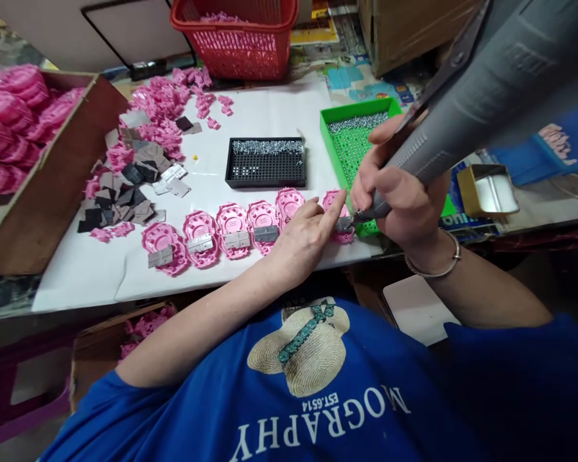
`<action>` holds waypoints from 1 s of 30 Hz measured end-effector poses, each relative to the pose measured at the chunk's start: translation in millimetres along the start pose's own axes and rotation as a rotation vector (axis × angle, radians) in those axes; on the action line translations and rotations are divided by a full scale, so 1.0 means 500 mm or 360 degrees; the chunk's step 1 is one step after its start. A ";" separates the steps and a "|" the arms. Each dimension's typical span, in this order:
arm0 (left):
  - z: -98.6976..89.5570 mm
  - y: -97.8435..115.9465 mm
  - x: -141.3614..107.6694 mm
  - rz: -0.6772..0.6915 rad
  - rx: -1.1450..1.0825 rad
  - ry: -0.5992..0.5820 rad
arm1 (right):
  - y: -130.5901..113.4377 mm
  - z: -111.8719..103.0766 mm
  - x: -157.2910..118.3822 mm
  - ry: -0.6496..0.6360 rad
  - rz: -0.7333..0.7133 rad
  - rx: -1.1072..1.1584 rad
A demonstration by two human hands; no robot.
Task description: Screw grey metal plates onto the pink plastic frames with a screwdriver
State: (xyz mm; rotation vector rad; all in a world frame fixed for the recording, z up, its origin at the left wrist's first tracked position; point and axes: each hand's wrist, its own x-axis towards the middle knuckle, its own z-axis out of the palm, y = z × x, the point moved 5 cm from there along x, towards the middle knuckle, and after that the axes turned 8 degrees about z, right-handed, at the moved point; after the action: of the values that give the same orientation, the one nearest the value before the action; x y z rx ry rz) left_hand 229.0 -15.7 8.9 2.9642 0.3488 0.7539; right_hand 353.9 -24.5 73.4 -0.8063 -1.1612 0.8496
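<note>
My right hand is wrapped around a grey electric screwdriver. Its tip is down at a grey plate on the rightmost pink plastic shell. My left hand has its index finger stretched out onto that same shell, steadying it from the left, and partly covers a neighbouring pink shell. Further left in the row lie several pink shells, including one with a dark grey plate and one with a whitish plate. Whether a screw sits under the tip is too small to tell.
A black tray and a green tray hold screws. Loose grey and black plates lie beside a pile of pink parts. A cardboard box stands left, a red basket behind, a small tan box right.
</note>
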 end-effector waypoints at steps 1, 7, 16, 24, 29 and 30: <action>0.001 -0.001 -0.001 0.0001 0.0004 0.0000 | -0.013 -0.001 0.003 0.0007 0.0002 -0.0002; -0.006 0.004 -0.002 0.0017 0.0024 0.0011 | -0.085 -0.033 0.001 0.0338 -0.0158 -0.0147; -0.019 0.012 0.001 0.0052 0.0048 0.0004 | -0.031 -0.064 -0.019 0.0367 -0.0066 -0.0163; -0.016 0.010 0.000 0.0026 0.0088 -0.0044 | -0.018 -0.072 -0.019 0.0376 -0.0014 -0.0168; -0.014 0.008 -0.002 0.0016 0.0096 -0.0041 | -0.016 -0.070 -0.021 0.0356 -0.0042 -0.0149; -0.014 0.008 -0.002 0.0023 0.0099 -0.0035 | -0.016 -0.069 -0.021 0.0337 -0.0041 -0.0147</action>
State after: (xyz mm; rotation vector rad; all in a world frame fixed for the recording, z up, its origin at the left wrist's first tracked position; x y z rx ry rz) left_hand 225.6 -19.9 15.1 3.0339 0.3563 0.7240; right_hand 386.8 -40.7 68.9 -0.9323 -1.0262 0.6752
